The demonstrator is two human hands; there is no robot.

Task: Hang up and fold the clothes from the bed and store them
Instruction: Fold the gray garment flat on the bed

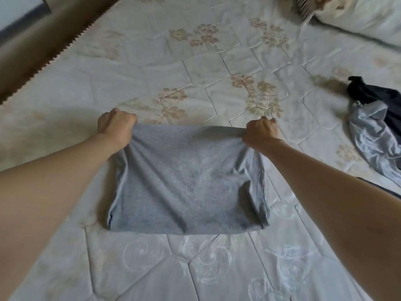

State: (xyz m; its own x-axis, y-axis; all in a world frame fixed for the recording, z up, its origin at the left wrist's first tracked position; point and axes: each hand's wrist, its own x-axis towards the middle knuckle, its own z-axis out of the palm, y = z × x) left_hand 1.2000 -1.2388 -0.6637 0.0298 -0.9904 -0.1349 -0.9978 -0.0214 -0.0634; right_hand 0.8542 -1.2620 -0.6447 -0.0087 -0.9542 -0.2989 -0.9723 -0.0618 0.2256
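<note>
A person leans over the bed, both bare arms stretched forward. The left hand grips the far left corner of a grey garment, fingers curled round the cloth. The right hand grips the far right corner in the same way. The far edge between the hands is pulled taut and lifted, while the near edge lies flat on the quilted, flower-patterned mattress. The garment looks folded into a rough rectangle, with creases running from each held corner. To the right, well apart, lie a crumpled silvery cloth and a dark cloth, touching each other. A pillow sits at the far right corner of the bed.
</note>
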